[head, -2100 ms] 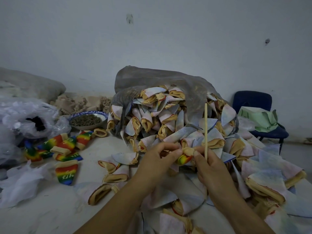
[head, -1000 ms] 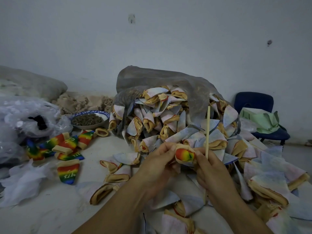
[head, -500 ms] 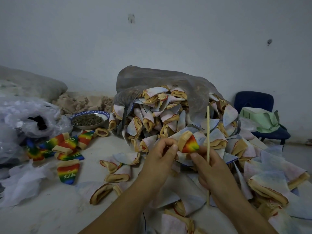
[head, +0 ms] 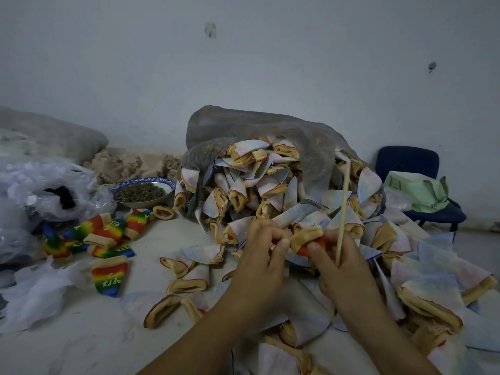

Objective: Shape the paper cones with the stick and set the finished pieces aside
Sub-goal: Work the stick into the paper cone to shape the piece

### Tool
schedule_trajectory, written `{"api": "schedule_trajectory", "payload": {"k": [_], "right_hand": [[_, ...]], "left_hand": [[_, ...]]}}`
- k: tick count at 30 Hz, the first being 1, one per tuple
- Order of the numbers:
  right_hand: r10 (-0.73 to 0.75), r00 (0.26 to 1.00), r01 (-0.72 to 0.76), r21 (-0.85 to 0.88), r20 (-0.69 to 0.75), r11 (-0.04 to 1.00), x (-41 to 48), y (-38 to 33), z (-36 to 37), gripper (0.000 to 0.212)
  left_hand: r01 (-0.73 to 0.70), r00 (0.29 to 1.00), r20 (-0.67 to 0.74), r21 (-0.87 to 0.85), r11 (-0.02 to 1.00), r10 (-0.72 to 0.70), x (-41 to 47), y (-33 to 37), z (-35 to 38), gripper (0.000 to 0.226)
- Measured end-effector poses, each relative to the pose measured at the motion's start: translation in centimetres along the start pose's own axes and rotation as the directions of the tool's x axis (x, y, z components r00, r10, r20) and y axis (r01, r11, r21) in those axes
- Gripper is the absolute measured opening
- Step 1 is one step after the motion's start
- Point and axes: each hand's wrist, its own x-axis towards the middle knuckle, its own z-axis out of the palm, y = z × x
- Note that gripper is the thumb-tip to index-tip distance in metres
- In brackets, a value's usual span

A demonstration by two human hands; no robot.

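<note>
Paper cone (head: 307, 236) sits up off the white surface (head: 81, 342), held between the two hands in front of the big pile of unshaped cones (head: 243, 196). Its tan rolled rim faces up and a bit of red and orange shows underneath. Both forearms come in from the bottom and close toward each other, backs of the hands upward.

The left hand (head: 259, 261) has its fingers (head: 266, 231) curled tight, thumb and forefinger pinching the left end of the tan rim. The right hand (head: 341, 269) presses its thumb on the coloured underside of the cone while its curled fingers grip the stick (head: 344, 201). The stick stands nearly upright, leaning slightly right at the top. Its lower end is tucked into the hand and its tip rises in front of the pile, well clear of the cone.

The pile spills out of a grey plastic sack (head: 243, 125). Off to the left, well apart from the hands, lie the rainbow-coloured pieces (head: 108, 234), near a blue-rimmed bowl (head: 143, 180). A dark blue chair (head: 405, 161) stands by the wall on the right
</note>
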Motion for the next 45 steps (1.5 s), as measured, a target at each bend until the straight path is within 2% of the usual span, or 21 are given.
{"api": "schedule_trajectory", "payload": {"k": [3, 7, 10, 12, 13, 15, 17, 18, 20, 21, 22, 24, 25, 27, 29, 31, 33, 35, 37, 41, 45], "right_hand": [[-0.116, 0.993, 0.116, -0.261, 0.016, 0.958, 0.0, 0.3, 0.0, 0.009], [-0.242, 0.967, 0.251, -0.448, 0.08, 0.858, 0.0, 0.5, 0.3, 0.023], [-0.286, 0.951, 0.305, -0.513, 0.118, 0.802, 0.1, 0.8, 0.2, 0.022], [-0.33, 0.936, 0.342, -0.541, 0.122, 0.768, 0.1, 0.9, 0.1, 0.014], [-0.346, 0.931, 0.351, -0.549, 0.116, 0.758, 0.2, 0.9, 0.1, 0.009], [-0.364, 0.927, 0.351, -0.559, 0.093, 0.751, 0.1, 0.8, 0.0, 0.011], [-0.358, 0.933, 0.32, -0.537, 0.035, 0.781, 0.2, 0.6, -0.5, 0.016], [-0.343, 0.939, 0.292, -0.512, -0.006, 0.808, 0.3, 0.4, -0.9, 0.018], [-0.324, 0.945, 0.265, -0.489, -0.038, 0.831, 0.5, 0.2, -1.3, 0.017], [-0.324, 0.946, 0.268, -0.498, -0.027, 0.825, 0.6, 0.2, -1.3, 0.015], [-0.325, 0.946, 0.275, -0.515, -0.007, 0.812, 0.6, 0.3, -1.2, 0.013], [-0.337, 0.94, 0.305, -0.557, 0.048, 0.772, 0.5, 0.6, -0.7, 0.009], [-0.342, 0.936, 0.323, -0.578, 0.08, 0.749, 0.5, 0.7, -0.6, 0.008], [-0.35, 0.927, 0.357, -0.609, 0.135, 0.708, 0.3, 1.0, -0.4, 0.011], [-0.377, 0.911, 0.395, -0.62, 0.167, 0.678, 0.2, 1.1, -0.4, 0.017], [-0.412, 0.89, 0.438, -0.623, 0.196, 0.649, 0.3, 1.0, -0.5, 0.024], [-0.435, 0.873, 0.472, -0.615, 0.222, 0.632, 0.3, 0.7, -0.5, 0.028], [-0.446, 0.86, 0.497, -0.609, 0.249, 0.618, 0.3, 0.3, -0.6, 0.027], [-0.447, 0.844, 0.526, -0.62, 0.296, 0.583, 0.2, 0.2, -0.6, 0.026], [-0.453, 0.792, 0.6, -0.661, 0.41, 0.452, 0.1, 0.0, -0.6, 0.018], [-0.453, 0.77, 0.628, -0.657, 0.449, 0.417, -0.2, -0.3, -0.3, 0.021]], "left_hand": [[-0.005, 1.0, -0.019, 0.008, 1.0, 0.005, 0.1, 0.0, 0.1, 0.014], [-0.101, 0.994, -0.029, 0.185, 0.978, 0.108, 0.4, 0.2, 0.1, 0.032], [-0.082, 0.996, -0.018, 0.16, 0.984, 0.085, 0.3, 0.2, 0.0, 0.021], [0.068, 0.998, 0.009, 0.029, 0.997, -0.068, 0.2, 0.5, 0.1, 0.01], [0.195, 0.981, 0.031, -0.068, 0.978, -0.193, 0.3, 0.6, 0.1, 0.016], [0.436, 0.899, 0.069, -0.236, 0.868, -0.433, 0.5, 0.8, -0.3, 0.02], [0.55, 0.821, 0.026, -0.307, 0.777, -0.571, 1.0, 0.3, -1.0, 0.017], [0.556, 0.806, -0.026, -0.307, 0.772, -0.591, 1.3, -0.2, -1.5, 0.015], [0.426, 0.879, -0.151, -0.178, 0.887, -0.452, 1.3, -0.7, -2.3, 0.015], [0.258, 0.947, -0.188, -0.034, 0.966, -0.26, 1.3, -0.6, -2.3, 0.014], [0.064, 0.984, -0.175, 0.126, 0.99, -0.041, 1.2, -0.4, -2.1, 0.011], [-0.232, 0.967, -0.022, 0.35, 0.908, 0.255, 0.9, 0.0, -0.9, 0.019], [-0.296, 0.952, 0.044, 0.389, 0.872, 0.304, 0.8, 0.0, -0.4, 0.025], [-0.287, 0.957, 0.087, 0.411, 0.865, 0.276, 0.6, 0.1, 0.0, 0.029], [-0.193, 0.981, 0.071, 0.377, 0.906, 0.18, 0.5, 0.2, -0.2, 0.028], [-0.053, 0.996, 0.078, 0.251, 0.967, 0.034, 0.6, 0.2, -0.5, 0.017], [0.118, 0.981, 0.152, 0.047, 0.992, -0.124, 0.6, 0.0, -1.0, 0.024], [0.29, 0.943, 0.202, -0.102, 0.952, -0.265, 0.7, -0.2, -1.4, 0.032], [0.366, 0.919, 0.212, -0.139, 0.92, -0.333, 0.8, -0.2, -1.6, 0.023], [0.299, 0.931, 0.238, -0.068, 0.952, -0.275, 1.5, -0.2, -1.8, 0.007], [0.203, 0.942, 0.226, 0.204, 0.958, -0.248, 1.6, -0.9, -1.9, 0.011]]}}
